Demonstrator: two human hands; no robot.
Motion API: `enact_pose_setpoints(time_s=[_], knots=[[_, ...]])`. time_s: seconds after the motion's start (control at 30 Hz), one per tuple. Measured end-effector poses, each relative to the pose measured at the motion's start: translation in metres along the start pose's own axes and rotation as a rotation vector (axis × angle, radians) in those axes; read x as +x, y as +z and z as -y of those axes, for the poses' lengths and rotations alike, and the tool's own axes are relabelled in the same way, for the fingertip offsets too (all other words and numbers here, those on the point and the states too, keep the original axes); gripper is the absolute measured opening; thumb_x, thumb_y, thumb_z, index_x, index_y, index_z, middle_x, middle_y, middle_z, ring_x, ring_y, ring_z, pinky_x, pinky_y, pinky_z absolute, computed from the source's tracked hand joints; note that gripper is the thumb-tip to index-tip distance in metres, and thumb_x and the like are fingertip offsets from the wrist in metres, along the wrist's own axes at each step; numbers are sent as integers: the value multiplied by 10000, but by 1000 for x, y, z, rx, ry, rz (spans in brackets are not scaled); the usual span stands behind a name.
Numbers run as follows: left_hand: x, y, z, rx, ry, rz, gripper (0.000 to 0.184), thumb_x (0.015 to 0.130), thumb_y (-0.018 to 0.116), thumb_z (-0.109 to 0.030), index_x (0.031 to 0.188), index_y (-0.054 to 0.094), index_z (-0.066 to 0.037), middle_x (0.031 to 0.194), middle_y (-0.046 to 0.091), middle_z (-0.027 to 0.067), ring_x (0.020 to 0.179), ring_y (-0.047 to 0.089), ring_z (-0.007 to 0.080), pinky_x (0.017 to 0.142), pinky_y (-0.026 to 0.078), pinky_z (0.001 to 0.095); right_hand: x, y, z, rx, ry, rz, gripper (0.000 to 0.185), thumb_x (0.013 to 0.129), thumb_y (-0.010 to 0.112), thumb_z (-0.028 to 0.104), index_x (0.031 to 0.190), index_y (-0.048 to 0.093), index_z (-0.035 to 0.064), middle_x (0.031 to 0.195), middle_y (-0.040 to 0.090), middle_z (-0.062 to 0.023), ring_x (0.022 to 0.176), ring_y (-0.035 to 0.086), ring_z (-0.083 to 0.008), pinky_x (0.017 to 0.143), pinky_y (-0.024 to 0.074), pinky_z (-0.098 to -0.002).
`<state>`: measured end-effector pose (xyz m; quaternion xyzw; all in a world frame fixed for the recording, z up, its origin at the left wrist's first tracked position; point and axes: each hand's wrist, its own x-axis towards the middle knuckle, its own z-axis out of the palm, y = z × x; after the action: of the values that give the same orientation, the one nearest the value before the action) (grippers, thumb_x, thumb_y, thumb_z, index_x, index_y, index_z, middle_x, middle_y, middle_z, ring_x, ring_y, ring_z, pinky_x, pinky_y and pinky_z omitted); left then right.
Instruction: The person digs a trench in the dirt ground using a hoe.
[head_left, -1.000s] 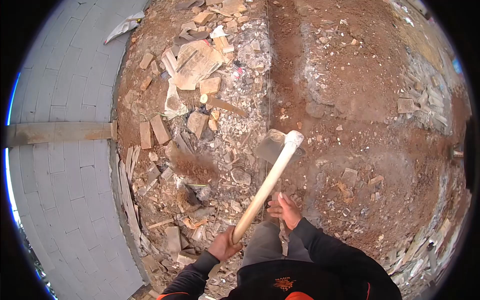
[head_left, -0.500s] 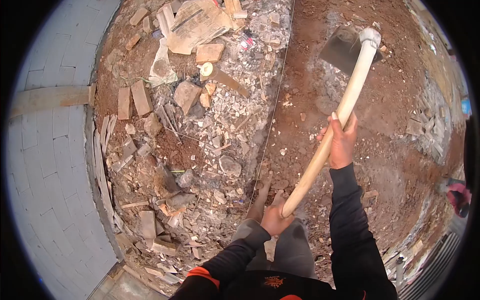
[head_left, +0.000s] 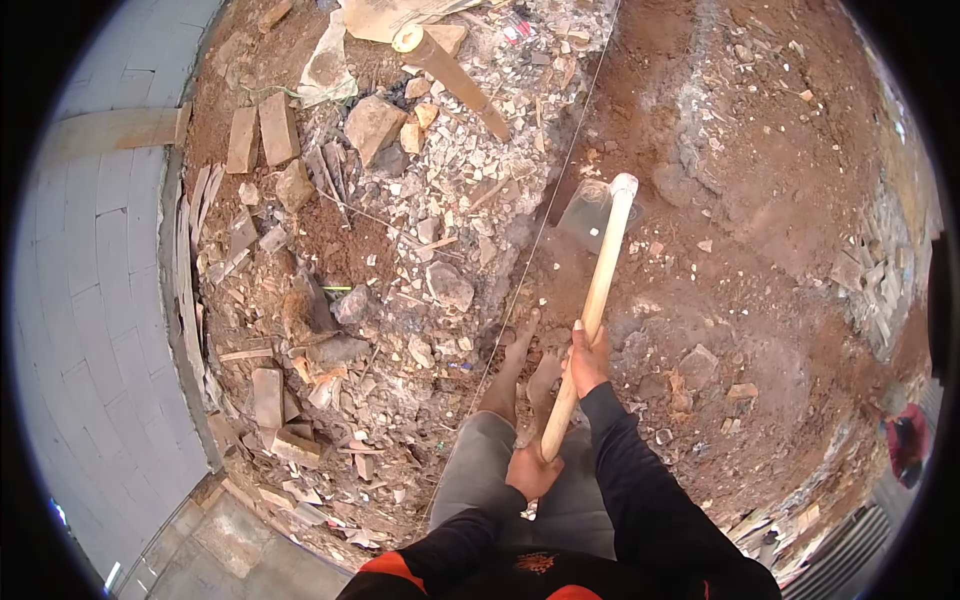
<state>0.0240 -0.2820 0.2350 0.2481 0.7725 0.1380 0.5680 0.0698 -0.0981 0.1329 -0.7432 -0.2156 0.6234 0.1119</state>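
Note:
A hoe (head_left: 597, 285) with a pale wooden handle slants up from my lap, its broad metal blade at the far end down at the reddish soil (head_left: 690, 270). My left hand (head_left: 535, 472) is wrapped round the butt of the handle, close to my knees. Higher up the same handle, my right hand (head_left: 588, 358) grips with its thumb along the wood. A taut string (head_left: 548, 215) runs along the ground just left of the blade. My bare feet (head_left: 532, 350) stand below the blade, near the string.
Left of the string lies rubble with stones, bricks (head_left: 279, 130) and a bamboo stake (head_left: 450, 78) standing up. A grey block wall (head_left: 110, 300) borders the far left. Corrugated sheets (head_left: 850, 540) and a dark red object (head_left: 907, 445) are at the lower right.
The hoe blade has come down and left, nearer to my feet and the string. Both hands still hold the handle; the right has moved left and lower. The view has shifted.

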Motion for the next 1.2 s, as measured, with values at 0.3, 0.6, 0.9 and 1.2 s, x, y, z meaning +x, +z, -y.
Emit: enact_pose_setpoints(time_s=[0.3, 0.6, 0.9, 1.2], knots=[[171, 19, -114, -110, 470, -124, 311, 765, 745, -169, 979, 578, -19, 791, 675, 235, 817, 679, 438, 717, 539, 488, 33, -36, 205, -10, -775, -157, 342, 1058, 515, 333, 1254, 423, 67, 793, 520, -35, 521, 539, -117, 460, 467, -273], [133, 26, 4, 5, 100, -105, 461, 754, 773, -237, 1109, 615, 11, 890, 695, 278, 878, 694, 434, 762, 561, 499, 153, 39, 20, -354, -205, -63, 442, 1022, 543, 416, 1207, 451, 26, 756, 541, -95, 465, 547, -217, 439, 507, -370], [64, 1, 14, -60, -44, 43, 494, 735, 788, -228, 1113, 611, 36, 864, 697, 277, 874, 700, 436, 764, 564, 482, 111, 38, -21, -353, -89, -29, 385, 1016, 560, 358, 1143, 484, 2, 760, 542, -107, 511, 589, -231, 451, 548, -368], [-14, -7, 52, -283, -232, 108, 343, 798, 754, -155, 1050, 609, 27, 770, 675, 136, 717, 701, 268, 633, 551, 385, 40, 53, -108, -584, 140, 120, 448, 1004, 565, 336, 1207, 491, -57, 893, 587, -131, 611, 637, -240, 477, 572, -386]])
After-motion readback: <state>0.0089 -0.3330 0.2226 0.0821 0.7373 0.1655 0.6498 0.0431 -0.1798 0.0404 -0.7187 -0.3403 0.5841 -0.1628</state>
